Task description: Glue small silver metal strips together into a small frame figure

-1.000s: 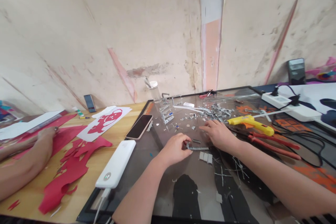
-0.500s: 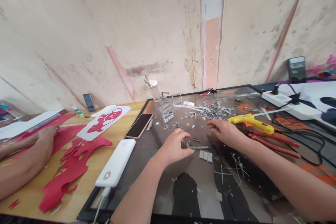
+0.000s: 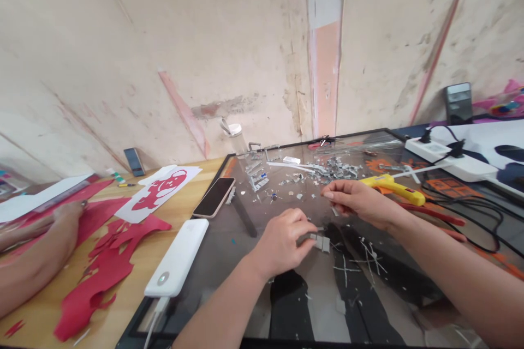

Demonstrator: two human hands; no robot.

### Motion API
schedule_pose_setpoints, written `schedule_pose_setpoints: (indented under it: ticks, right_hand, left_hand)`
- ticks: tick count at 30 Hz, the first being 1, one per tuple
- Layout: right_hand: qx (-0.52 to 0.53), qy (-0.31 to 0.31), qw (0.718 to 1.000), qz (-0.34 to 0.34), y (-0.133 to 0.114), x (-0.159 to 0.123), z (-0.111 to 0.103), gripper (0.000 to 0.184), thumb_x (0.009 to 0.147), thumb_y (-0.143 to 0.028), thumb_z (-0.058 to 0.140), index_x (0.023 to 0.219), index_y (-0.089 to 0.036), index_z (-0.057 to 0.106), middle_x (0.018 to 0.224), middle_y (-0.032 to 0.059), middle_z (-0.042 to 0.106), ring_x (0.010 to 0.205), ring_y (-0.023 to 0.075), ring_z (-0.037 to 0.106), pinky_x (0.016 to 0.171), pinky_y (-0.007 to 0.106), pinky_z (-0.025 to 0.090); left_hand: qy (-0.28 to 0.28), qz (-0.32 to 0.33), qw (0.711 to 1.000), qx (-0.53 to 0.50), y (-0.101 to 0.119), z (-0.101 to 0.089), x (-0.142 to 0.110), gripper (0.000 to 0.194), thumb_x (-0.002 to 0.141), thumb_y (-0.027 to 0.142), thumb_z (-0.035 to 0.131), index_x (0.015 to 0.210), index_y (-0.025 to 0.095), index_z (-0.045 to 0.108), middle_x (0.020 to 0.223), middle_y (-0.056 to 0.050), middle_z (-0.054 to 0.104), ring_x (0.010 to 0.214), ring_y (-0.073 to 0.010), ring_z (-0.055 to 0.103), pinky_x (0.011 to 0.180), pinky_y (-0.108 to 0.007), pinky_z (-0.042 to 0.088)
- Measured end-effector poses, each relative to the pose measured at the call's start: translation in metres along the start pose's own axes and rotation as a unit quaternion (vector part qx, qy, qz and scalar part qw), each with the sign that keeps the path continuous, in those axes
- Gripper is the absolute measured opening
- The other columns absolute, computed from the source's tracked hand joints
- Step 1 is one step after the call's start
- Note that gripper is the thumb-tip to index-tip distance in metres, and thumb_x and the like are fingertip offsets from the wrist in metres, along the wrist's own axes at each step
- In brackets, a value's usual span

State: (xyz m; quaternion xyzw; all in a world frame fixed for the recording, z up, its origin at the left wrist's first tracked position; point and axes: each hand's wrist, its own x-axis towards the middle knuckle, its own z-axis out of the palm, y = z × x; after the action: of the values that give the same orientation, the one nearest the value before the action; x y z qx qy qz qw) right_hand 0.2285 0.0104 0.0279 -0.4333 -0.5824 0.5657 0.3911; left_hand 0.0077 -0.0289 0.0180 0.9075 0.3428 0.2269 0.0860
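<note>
My left hand (image 3: 286,241) is low over the dark glass tabletop (image 3: 229,278), thumb and forefinger closed around a thin grey strip (image 3: 318,230) that is partly hidden by the fingers. Touching or just beyond the thumb tip lies a flat grey segmented piece (image 3: 321,243). To the right, my right hand (image 3: 347,200) has its fingertips pinched together; a small pale bit shows beneath them, too small to name. Thin white crossed strands (image 3: 370,256) lie in front of the right hand. A yellow glue gun (image 3: 395,189) and red-handled pliers (image 3: 438,217) rest beside the right forearm.
A heap of grey scraps (image 3: 341,168) lies farther back. Left are a phone (image 3: 215,197), a white power bank (image 3: 178,257) with a cable, and red cut paper (image 3: 102,278). Another person's arm (image 3: 45,253) rests at far left. A power strip (image 3: 450,159) stands right.
My left hand has moved right, its fingers closing on the thin strip near the segmented piece. The right hand's fingers have drawn together into a pinch.
</note>
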Motion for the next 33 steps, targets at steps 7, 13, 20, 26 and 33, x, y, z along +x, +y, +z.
schedule_pose_setpoints:
  ticks: [7,13,20,26,33]
  right_hand:
    - [0.039,0.004,0.999,0.003,0.0,0.0,-0.003,0.039,0.066,-0.04,0.074,0.093,-0.017,0.06,0.062,-0.006,0.054,0.052,0.006,0.047,0.048,0.02,0.034]
    - [0.035,0.006,0.999,0.0,0.0,0.001,-0.004,0.038,0.066,-0.04,0.074,0.093,-0.016,0.062,0.064,-0.0052,0.054,0.053,0.0061,0.048,0.049,0.021,0.036]
    - [0.027,-0.007,1.0,-0.002,-0.001,-0.001,-0.005,0.04,0.066,-0.043,0.074,0.094,-0.016,0.062,0.066,-0.0035,0.056,0.054,0.0065,0.048,0.049,0.021,0.036]
    - [0.077,-0.034,0.996,0.017,-0.002,-0.002,-0.007,0.036,0.067,-0.041,0.075,0.089,-0.017,0.062,0.063,-0.0055,0.054,0.051,0.0053,0.047,0.046,0.019,0.034]
    - [0.073,-0.051,0.996,0.025,0.0,-0.001,-0.008,0.029,0.07,-0.041,0.071,0.077,-0.017,0.058,0.058,-0.0063,0.051,0.047,0.0051,0.044,0.044,0.018,0.033]
  left_hand:
    - [-0.102,0.009,0.986,0.133,0.019,0.013,0.002,0.022,0.087,0.031,0.052,0.105,0.022,0.06,0.089,-0.006,0.056,0.083,-0.021,0.053,0.07,-0.032,0.046]
    - [-0.115,-0.002,0.984,0.136,0.022,0.018,0.002,0.018,0.085,0.031,0.055,0.099,0.021,0.061,0.091,-0.006,0.055,0.084,-0.021,0.053,0.07,-0.031,0.047]
    - [-0.104,0.008,0.994,0.036,0.02,0.007,-0.001,0.017,0.074,0.026,0.063,0.091,0.021,0.064,0.095,-0.004,0.056,0.085,-0.0182,0.055,0.076,-0.028,0.046]
    - [-0.117,0.028,0.993,0.02,0.022,-0.012,-0.002,0.029,0.07,0.014,0.058,0.097,0.022,0.064,0.101,-0.003,0.057,0.09,-0.0176,0.056,0.083,-0.028,0.044]
    - [-0.114,-0.082,0.988,0.064,0.016,-0.016,-0.003,0.034,0.07,0.043,0.068,0.093,0.019,0.063,0.083,-0.002,0.063,0.073,-0.0179,0.059,0.065,-0.027,0.045]
